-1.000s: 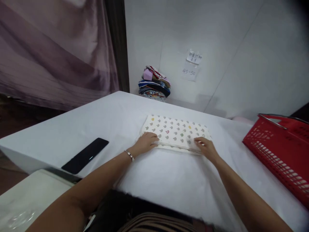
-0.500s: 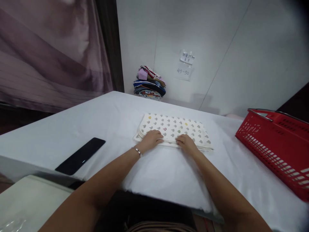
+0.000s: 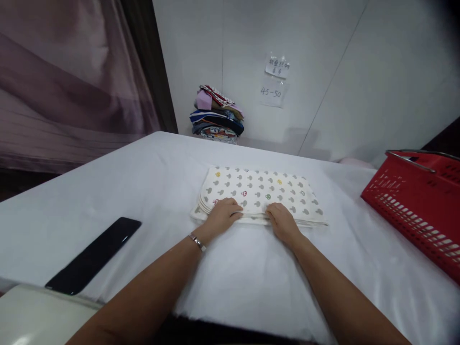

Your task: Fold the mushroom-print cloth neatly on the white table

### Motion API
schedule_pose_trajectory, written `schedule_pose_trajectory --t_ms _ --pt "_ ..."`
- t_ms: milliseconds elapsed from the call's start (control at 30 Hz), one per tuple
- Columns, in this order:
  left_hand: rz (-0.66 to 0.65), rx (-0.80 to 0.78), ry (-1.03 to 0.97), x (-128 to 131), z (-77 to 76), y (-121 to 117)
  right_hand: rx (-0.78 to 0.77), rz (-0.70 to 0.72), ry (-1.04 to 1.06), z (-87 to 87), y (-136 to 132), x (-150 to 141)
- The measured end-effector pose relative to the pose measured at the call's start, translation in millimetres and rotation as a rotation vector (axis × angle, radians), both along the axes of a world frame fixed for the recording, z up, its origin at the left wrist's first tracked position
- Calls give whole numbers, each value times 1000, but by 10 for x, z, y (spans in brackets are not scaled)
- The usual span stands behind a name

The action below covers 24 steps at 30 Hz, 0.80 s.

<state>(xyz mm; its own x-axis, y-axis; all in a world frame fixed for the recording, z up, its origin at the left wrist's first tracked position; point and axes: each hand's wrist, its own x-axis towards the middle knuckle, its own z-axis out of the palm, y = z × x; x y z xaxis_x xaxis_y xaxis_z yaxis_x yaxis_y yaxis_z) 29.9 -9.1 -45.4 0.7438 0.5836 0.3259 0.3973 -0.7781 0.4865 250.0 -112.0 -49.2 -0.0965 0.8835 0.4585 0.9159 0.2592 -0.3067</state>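
A folded white cloth printed with small grey, red, green and yellow shapes lies flat on the white-covered table. My left hand, with a bracelet at the wrist, rests on the cloth's near edge with fingers curled over it. Close beside it, my right hand grips the same near edge. The two hands sit near the middle of that edge, a short gap between them.
A black phone lies at the table's left. A red plastic basket with a metal handle stands at the right. A stack of folded colourful clothes sits by the far wall, under two paper notes. A purple curtain hangs at left.
My right hand has slid left along the cloth's near edge, from its right end to the middle beside my left hand. The view shifted slightly.
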Motion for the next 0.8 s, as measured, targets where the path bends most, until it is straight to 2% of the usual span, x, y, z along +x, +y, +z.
schedule_pose_trajectory --t_ms 167,433,800 --pt "4 -93 -30 1 35 1 -19 27 18 8 -26 3" --pt "-68 60 59 -40 61 -32 -63 84 15 31 -48 24" --pt "-82 30 54 -94 24 7 -47 102 -29 16 -55 65"
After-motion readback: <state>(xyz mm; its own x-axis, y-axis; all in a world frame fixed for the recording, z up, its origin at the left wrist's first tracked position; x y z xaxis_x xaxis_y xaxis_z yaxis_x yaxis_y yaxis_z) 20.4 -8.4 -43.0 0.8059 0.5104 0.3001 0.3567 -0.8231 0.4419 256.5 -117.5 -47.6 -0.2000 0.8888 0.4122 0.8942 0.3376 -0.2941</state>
